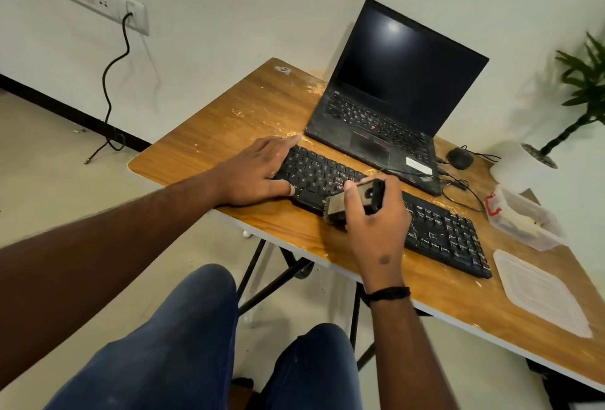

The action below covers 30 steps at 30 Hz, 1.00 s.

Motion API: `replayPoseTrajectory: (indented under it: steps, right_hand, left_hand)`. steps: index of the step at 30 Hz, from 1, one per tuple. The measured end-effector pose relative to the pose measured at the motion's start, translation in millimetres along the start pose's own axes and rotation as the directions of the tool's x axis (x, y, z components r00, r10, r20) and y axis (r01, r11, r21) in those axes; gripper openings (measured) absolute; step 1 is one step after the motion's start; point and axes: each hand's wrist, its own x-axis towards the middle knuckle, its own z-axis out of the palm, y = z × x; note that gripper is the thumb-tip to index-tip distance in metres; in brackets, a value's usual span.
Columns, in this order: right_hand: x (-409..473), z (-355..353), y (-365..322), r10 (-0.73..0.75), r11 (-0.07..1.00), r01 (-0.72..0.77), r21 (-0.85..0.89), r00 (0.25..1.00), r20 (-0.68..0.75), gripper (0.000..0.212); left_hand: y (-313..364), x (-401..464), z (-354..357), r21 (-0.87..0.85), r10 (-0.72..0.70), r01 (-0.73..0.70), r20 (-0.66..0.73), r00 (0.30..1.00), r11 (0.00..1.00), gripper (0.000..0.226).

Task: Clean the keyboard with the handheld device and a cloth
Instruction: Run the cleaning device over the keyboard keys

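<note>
We are pressing flat left hand [262, 171] fingers on the keyboard [425, 226]. Our right hand [376, 223] is gripping the cleaner [355, 202]; we should be sweeping it slowly along each row.

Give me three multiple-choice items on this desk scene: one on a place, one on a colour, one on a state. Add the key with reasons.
1. Where does the left hand rest?
A. on the keyboard's left end
B. on the laptop
C. on the mouse

2. What colour is the keyboard?
A. white
B. black
C. red

3. How is the laptop?
A. lid shut
B. open, screen dark
C. open, screen lit

Key: 1 A, its fingers lie flat across the keys there; 2 B, case and keys are black; 3 B, the lid stands up and the screen shows only a reflection.
</note>
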Motion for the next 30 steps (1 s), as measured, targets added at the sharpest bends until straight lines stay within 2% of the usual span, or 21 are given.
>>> replayPoseTrajectory:
  steps: [3, 8, 11, 13, 18, 20, 22, 27, 30]
  right_hand:
    - [-6.7, 3.3, -3.1, -0.067, 0.998, 0.067, -0.015, 0.998, -0.014, 0.019]
    - [-13.3, 29.8, -17.5, -0.140, 0.990, 0.138, 0.026, 0.982, 0.130, 0.030]
    - [-12.7, 28.8, -18.5, -0.124, 0.992, 0.125, 0.007, 0.972, 0.201, 0.029]
    - [-10.0, 18.0, -14.0, -0.081, 0.992, 0.099, -0.074, 0.972, 0.220, 0.026]
    - [-2.2, -17.0, 2.9, 0.008, 0.948, 0.030, -0.315, 0.993, 0.119, 0.026]
    - [-4.8, -25.8, 6.1, -0.003, 0.954, 0.008, -0.300, 1.000, 0.017, 0.026]
    - [-11.5, -23.4, 3.8, -0.016, 0.978, 0.002, -0.208, 0.998, -0.069, 0.027]
    - [-33.4, 21.4, -14.4, -0.232, 0.959, 0.229, -0.168, 0.973, 0.002, 0.037]
    - [-38.2, 37.8, -15.8, -0.270, 0.943, 0.285, -0.173, 0.957, 0.105, 0.037]
  left_hand:
    - [-0.3, 1.4, 1.4, 0.018, 0.005, -0.005, -0.008, 1.000, 1.000, 0.097]
    - [-1.3, 0.6, 1.1, 0.053, 0.005, -0.004, -0.009, 1.000, 0.999, 0.098]
    - [-0.9, -0.7, 1.2, 0.047, 0.011, -0.010, -0.012, 1.000, 0.999, 0.097]
    - [-0.7, -0.8, 0.9, 0.036, 0.006, -0.006, -0.014, 1.000, 0.999, 0.098]
    - [0.7, -1.3, 0.5, 0.024, -0.005, 0.005, -0.016, 1.000, 1.000, 0.099]
    - [2.0, -1.9, 0.8, 0.032, 0.001, 0.000, -0.030, 1.000, 0.999, 0.098]
    - [4.0, -3.0, 0.9, 0.044, 0.012, -0.009, -0.053, 0.999, 0.999, 0.097]
    - [8.9, -7.1, -0.4, 0.061, 0.008, -0.005, -0.048, 0.999, 0.998, 0.096]
    - [5.3, -6.1, 0.7, 0.079, 0.032, -0.029, -0.041, 0.999, 0.996, 0.096]
